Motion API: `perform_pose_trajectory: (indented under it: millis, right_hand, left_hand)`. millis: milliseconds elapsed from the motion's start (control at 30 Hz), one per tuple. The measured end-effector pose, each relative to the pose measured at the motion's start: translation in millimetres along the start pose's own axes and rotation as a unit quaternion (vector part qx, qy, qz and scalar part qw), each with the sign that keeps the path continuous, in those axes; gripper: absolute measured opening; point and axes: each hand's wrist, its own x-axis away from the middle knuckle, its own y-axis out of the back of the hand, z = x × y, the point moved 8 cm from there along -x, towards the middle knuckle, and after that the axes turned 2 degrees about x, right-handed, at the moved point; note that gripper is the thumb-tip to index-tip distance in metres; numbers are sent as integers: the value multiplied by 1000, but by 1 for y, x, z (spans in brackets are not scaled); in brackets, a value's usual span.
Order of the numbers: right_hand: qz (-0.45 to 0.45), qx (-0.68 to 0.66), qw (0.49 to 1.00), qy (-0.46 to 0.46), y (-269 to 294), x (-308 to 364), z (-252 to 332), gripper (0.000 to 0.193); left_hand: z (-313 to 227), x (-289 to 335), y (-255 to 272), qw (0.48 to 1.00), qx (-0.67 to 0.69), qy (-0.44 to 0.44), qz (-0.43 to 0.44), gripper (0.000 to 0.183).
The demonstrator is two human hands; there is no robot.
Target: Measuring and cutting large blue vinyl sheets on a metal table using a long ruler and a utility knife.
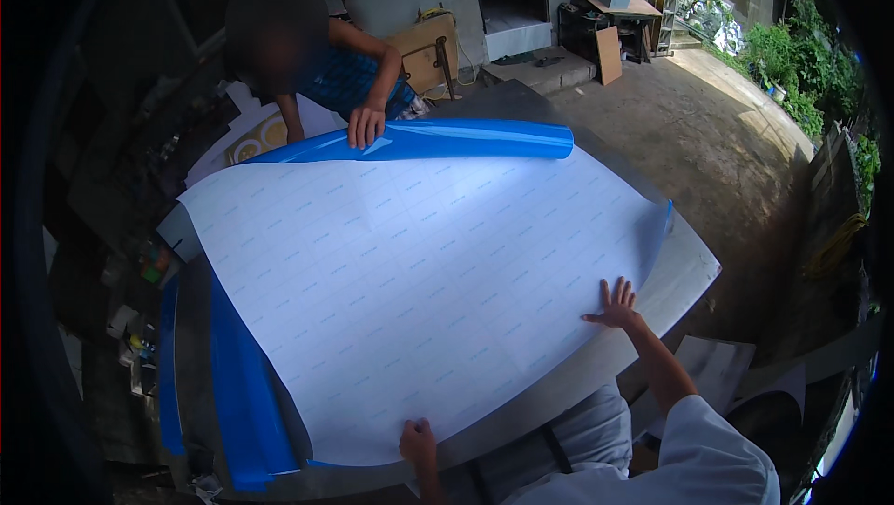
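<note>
A large sheet of white backing paper (400, 281) with faint blue print lies spread over the table, and its far end runs into a glossy blue roll (484, 137). My right hand (615, 307) rests flat on the sheet near its right edge, fingers spread. Curled closed, my left hand (418, 442) is on the sheet close to its near edge; what its fingers hold, if anything, is hidden. Across the table a person's hand (367, 125) presses on the blue roll. That person's other hand is hidden.
The grey tabletop (684, 267) shows along the right and near sides. Blue strips (244, 402) hang at the left. A folded table (428, 53) leans on the back wall. Boards (703, 370) lie low at the right. A desk (619, 4) stands by the doorway.
</note>
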Motion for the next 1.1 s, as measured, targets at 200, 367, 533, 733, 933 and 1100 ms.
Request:
perform_pose_trajectory:
  millis: [200, 367, 533, 733, 933, 1100]
  right_hand:
    - [-8, -7, 1000, 5, 4, 8, 12, 128]
    - [72, 135, 986, -68, 8, 26, 13, 129]
    - [85, 135, 986, -40, -19, 28, 7, 135]
    - [82, 63, 994, -30, -28, 52, 2, 139]
    - [83, 78, 993, -33, -45, 58, -2, 136]
    - [74, 29, 996, -40, -57, 54, -6, 136]
  left_hand:
    - [13, -8, 13, 999, -14, 32, 4, 29]
    - [22, -27, 21, 999, 13, 39, -6, 30]
    - [42, -22, 15, 996, 2, 90, -1, 31]
    - [50, -26, 15, 996, -14, 85, 22, 32]
    - [52, -23, 15, 998, 14, 62, -6, 30]
    - [61, -13, 12, 998, 25, 60, -25, 30]
